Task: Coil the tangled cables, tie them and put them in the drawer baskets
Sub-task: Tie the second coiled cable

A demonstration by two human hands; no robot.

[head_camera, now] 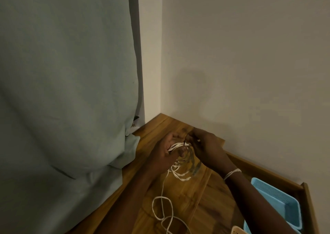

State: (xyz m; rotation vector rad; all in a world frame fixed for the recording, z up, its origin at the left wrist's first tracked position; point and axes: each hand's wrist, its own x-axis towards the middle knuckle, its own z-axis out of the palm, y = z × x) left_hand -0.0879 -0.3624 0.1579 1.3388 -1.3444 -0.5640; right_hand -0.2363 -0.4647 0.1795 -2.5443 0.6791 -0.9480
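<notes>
The left hand point(167, 147) is up over the wood top point(192, 198), palm turned in, w/ white cable point(178, 146) loops wrapped across its fingers. It looks like the hand is used as a frame, so the loops stay the same size & don't slip apart. The thumb is pressed down on the loops, so this hand is closed on the cable.

The right hand point(205, 144) is just beside it, touching the same bunch. Its fingertips are pinched tight at the top of the loops, prob on a thin dark bit, maybe a tie or another wire. Too small & dim to tell which. A white band point(232, 173) goes round that wrist.

The rest of the cable hangs down from the hands & lies on the wood in loose, curly rings near the bottom edge. So the coil is only part done, I think; that slack has to be wound up before tying.

The cable is thin, round & bendy, kind of matte. A grayer bunch hangs under the hands, blurry, can't say what it is. The wood top is smooth w/ brown stripes.

The open drawer point(267, 173) is on the right, by the wall. A blue basket point(278, 198) sits in it, hard plastic w/ ribbed sides & round corners. It looks empty where I can see. A big gray-green curtain point(62, 82) hangs on the left, soft & folded where it lands on the wood.
</notes>
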